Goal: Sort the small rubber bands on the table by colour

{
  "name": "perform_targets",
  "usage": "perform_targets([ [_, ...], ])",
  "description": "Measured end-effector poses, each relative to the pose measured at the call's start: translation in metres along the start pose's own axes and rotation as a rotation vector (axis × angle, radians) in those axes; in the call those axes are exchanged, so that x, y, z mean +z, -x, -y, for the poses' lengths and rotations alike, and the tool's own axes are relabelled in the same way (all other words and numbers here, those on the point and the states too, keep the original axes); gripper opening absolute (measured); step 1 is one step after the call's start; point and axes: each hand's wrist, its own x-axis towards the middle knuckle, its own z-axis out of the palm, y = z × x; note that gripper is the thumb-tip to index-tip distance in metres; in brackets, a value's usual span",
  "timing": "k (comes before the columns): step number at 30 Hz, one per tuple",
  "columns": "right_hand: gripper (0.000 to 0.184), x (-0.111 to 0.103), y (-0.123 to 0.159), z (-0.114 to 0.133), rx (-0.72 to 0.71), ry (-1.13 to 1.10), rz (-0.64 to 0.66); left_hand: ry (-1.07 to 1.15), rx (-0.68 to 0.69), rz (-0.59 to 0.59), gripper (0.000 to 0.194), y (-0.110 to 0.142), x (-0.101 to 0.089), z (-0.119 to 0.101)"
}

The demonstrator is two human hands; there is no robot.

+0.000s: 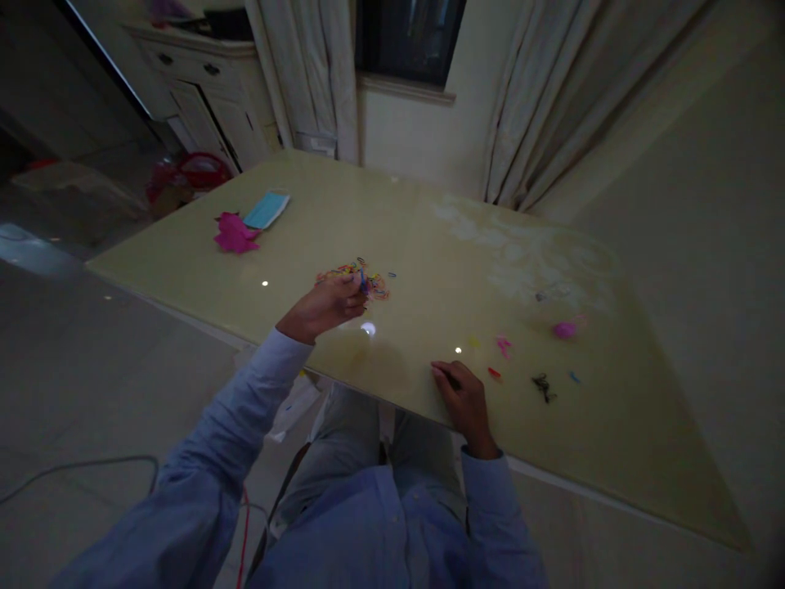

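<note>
The left grip point(336, 301) pinches what look like blue bands point(363, 283), thumb against fingers, perhaps because such thin things need fingertips; a heap of coloured bands point(379, 286) lies just beyond it, probably for easy reach. The right grip point(463, 399) rests curled at the near edge, seemingly idle, though I cannot tell whether it is pressed together or holds anything; black loops point(543, 386) lie to its right. The glossy tabletop point(405, 225), with a mask point(267, 210) beyond and left of the left grip, faces curtains point(328, 74) and a window point(408, 41).
</note>
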Motion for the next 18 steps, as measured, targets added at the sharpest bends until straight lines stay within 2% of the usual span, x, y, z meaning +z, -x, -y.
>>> perform_targets([
  [4,0.019,0.001,0.000,0.001,0.000,-0.003,-0.008,0.125,-0.087,-0.030,0.016,-0.008,0.029,0.012],
  [10,0.021,0.001,0.001,0.003,-0.006,-0.024,0.004,0.318,-0.206,-0.046,0.022,-0.024,0.053,0.032],
  [13,0.021,0.002,0.002,0.002,-0.005,-0.040,0.009,0.400,-0.275,-0.004,0.020,-0.026,0.070,0.039],
  [18,0.020,0.005,0.003,0.000,-0.013,-0.038,0.003,0.358,-0.328,0.107,0.015,-0.032,0.106,0.051],
])
